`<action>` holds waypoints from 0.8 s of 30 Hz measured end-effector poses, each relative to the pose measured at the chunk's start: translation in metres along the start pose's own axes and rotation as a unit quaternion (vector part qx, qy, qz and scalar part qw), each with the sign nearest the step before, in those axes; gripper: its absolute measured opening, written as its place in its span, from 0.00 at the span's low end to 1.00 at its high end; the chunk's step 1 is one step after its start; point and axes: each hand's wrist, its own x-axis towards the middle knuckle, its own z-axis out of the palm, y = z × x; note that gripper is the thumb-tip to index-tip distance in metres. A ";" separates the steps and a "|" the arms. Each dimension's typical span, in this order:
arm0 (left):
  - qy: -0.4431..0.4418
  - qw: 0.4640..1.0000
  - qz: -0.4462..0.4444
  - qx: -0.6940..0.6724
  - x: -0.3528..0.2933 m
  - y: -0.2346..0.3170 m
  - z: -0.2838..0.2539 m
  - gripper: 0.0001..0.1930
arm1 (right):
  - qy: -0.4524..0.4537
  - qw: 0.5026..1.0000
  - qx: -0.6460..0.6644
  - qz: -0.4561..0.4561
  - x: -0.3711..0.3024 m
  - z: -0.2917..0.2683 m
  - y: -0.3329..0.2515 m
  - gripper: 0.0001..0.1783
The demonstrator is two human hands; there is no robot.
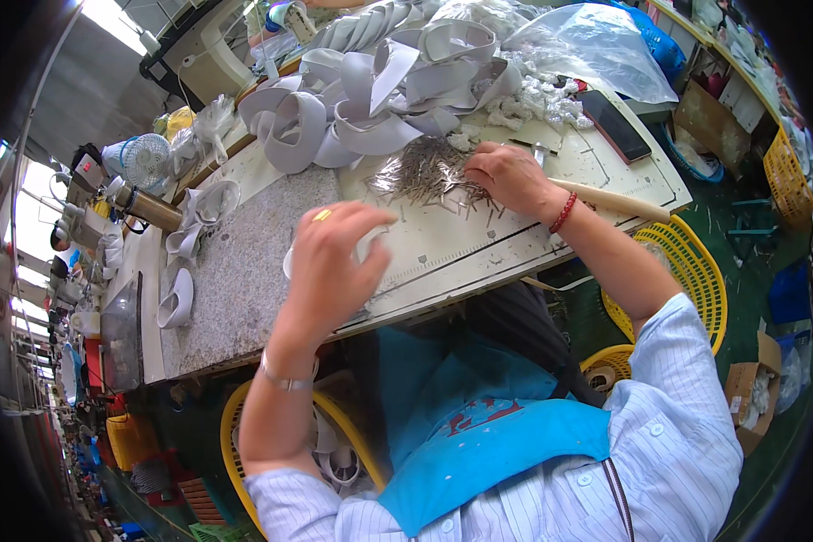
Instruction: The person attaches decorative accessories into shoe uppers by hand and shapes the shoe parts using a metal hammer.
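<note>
Curling at the right edge of one uncounted pile of slim silver metal pins (425, 173), the right hand (508, 179) hides its fingertips; whether they meet on a pin cannot be told. The left hand (334, 257), with one yellow patch on a finger, has thumb and forefinger apart, near the pile's left side above the table (443, 278). A printed scale (491, 235) of fine marks lies between the hands. Right of the pins are one hammer (619, 200), smooth wooden-handled, and one dark, flat phone (616, 128). Beyond them, smooth pale straps (370, 104) heap in loops, too overlapped to count. Left lies one speckled, stone-like slab (235, 271).
</note>
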 end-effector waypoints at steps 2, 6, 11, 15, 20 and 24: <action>-0.046 0.999 -0.002 -0.028 0.049 0.008 0.025 0.12 | 0.023 1.000 0.000 0.002 -0.005 -0.005 0.000 0.08; -0.066 0.998 -0.021 -0.010 0.125 -0.017 0.099 0.14 | 0.032 0.999 0.009 0.020 -0.013 -0.005 -0.008 0.06; -0.165 0.975 -0.111 0.099 0.173 -0.034 0.151 0.15 | 0.040 0.999 0.012 0.001 -0.020 -0.007 -0.010 0.04; -0.168 0.973 -0.131 0.090 0.176 -0.024 0.158 0.14 | 0.074 0.997 0.032 0.006 -0.021 -0.007 -0.005 0.04; -0.163 0.973 -0.157 0.032 0.168 -0.028 0.158 0.22 | 0.064 0.994 0.078 0.041 -0.020 -0.007 -0.004 0.03; -0.125 0.984 -0.128 0.002 0.149 -0.032 0.150 0.25 | 0.099 0.986 0.128 0.042 -0.021 -0.007 -0.003 0.06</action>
